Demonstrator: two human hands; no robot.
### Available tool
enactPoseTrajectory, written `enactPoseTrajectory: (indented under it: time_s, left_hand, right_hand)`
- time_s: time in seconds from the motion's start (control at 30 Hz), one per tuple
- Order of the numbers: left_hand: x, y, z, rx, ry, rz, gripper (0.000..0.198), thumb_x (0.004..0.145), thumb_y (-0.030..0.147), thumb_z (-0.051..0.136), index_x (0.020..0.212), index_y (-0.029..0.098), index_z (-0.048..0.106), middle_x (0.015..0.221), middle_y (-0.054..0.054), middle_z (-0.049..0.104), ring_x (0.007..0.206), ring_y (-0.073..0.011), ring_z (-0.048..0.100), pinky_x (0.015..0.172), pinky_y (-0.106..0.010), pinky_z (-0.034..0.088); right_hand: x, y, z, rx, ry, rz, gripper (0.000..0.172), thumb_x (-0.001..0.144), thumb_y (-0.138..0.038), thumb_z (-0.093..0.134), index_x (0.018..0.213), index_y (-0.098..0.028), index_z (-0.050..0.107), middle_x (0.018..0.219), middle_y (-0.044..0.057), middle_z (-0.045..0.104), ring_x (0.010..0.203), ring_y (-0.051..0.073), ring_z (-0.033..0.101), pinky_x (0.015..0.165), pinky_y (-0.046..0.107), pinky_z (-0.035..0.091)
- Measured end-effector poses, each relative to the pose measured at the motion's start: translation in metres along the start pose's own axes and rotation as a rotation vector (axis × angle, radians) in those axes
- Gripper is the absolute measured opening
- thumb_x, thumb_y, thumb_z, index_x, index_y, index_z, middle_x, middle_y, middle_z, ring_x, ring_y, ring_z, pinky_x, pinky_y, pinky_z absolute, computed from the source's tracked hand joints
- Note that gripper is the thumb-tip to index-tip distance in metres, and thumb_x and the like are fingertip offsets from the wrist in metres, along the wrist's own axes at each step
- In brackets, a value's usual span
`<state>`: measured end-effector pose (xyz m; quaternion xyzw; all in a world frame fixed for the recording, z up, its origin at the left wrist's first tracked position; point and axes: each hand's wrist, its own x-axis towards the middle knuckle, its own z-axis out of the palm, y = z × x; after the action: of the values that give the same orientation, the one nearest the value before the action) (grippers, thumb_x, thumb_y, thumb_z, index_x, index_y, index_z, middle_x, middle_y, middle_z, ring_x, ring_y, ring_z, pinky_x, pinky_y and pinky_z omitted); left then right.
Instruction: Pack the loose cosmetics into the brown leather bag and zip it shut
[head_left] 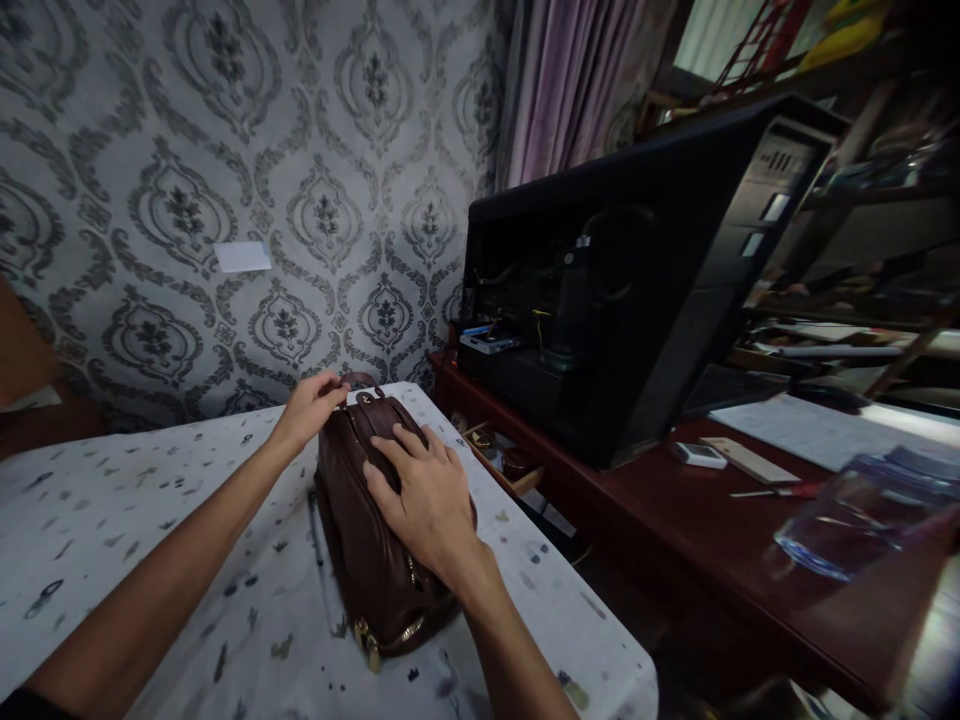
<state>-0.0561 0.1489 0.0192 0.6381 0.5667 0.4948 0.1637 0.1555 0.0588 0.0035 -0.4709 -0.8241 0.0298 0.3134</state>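
A dark brown leather bag (375,540) with gold zippers lies on a white patterned cloth (247,600). At the bag's far end my left hand (311,405) has its fingers closed around the base of the thin handle strap (362,379). My right hand (427,495) rests flat on the upper side of the bag, its fingers spread and holding nothing. Zipper pulls hang at the near end of the bag.
To the right, a dark red desk (645,510) carries a black computer case (622,290), a small white device (699,456), a screwdriver (780,490) and a clear container (862,510). An open drawer (502,462) lies between cloth and desk. Patterned wallpaper rises behind.
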Motion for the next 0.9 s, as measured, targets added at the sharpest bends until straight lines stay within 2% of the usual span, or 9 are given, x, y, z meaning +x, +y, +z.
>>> enactPoseTrajectory:
  time_s: [0.17,0.33,0.47,0.63,0.73,0.9]
  left_hand:
    - [0.027,0.005,0.012,-0.006,-0.135,-0.059,0.031,0.06,0.039,0.068,0.083,0.019,0.066,0.068,0.003,0.062,0.067,-0.0171,0.057,0.063,-0.026,0.041]
    - [0.044,0.007,0.031,0.003,-0.221,-0.069,0.016,0.06,0.035,0.067,0.065,0.019,0.064,0.055,0.004,0.058,0.057,-0.015,0.053,0.058,-0.026,0.04]
    - [0.048,0.008,0.039,0.057,-0.194,-0.07,0.015,0.061,0.035,0.066,0.058,0.02,0.062,0.05,0.006,0.054,0.053,-0.0136,0.048,0.054,-0.025,0.034]
    - [0.047,0.011,0.041,0.155,-0.103,-0.076,0.019,0.062,0.033,0.068,0.052,0.021,0.057,0.046,0.005,0.049,0.051,-0.0145,0.045,0.052,-0.027,0.027]
    - [0.043,0.015,0.041,0.178,-0.08,-0.045,0.019,0.064,0.032,0.067,0.052,0.021,0.057,0.047,0.005,0.051,0.055,-0.0152,0.047,0.053,-0.027,0.028]
    - [0.031,0.024,0.039,0.142,-0.117,0.034,0.018,0.065,0.035,0.066,0.059,0.02,0.059,0.055,0.004,0.055,0.06,-0.0155,0.049,0.058,-0.027,0.034]
  right_hand:
    - [-0.001,0.001,-0.001,0.013,-0.011,-0.01,0.04,0.101,-0.044,0.047,0.133,-0.029,0.066,0.145,0.005,0.059,0.14,0.034,0.043,0.109,0.052,0.041]
    - [0.0,0.001,-0.002,0.021,-0.018,-0.008,0.04,0.1,-0.044,0.048,0.134,-0.029,0.065,0.147,0.005,0.057,0.144,0.033,0.041,0.111,0.051,0.04]
    - [0.0,0.002,0.0,0.017,-0.007,-0.008,0.039,0.1,-0.045,0.048,0.133,-0.03,0.065,0.146,0.005,0.057,0.143,0.031,0.042,0.111,0.05,0.04]
    - [0.0,0.003,0.001,0.017,0.005,-0.018,0.04,0.1,-0.046,0.047,0.132,-0.029,0.065,0.145,0.006,0.058,0.141,0.031,0.045,0.11,0.049,0.041]
    - [0.0,0.002,0.0,0.018,0.006,-0.023,0.04,0.1,-0.045,0.047,0.131,-0.028,0.066,0.145,0.006,0.059,0.14,0.031,0.046,0.109,0.049,0.041]
    - [0.0,0.002,0.0,0.013,0.01,-0.017,0.04,0.1,-0.046,0.047,0.131,-0.03,0.066,0.143,0.005,0.06,0.14,0.031,0.046,0.109,0.049,0.041]
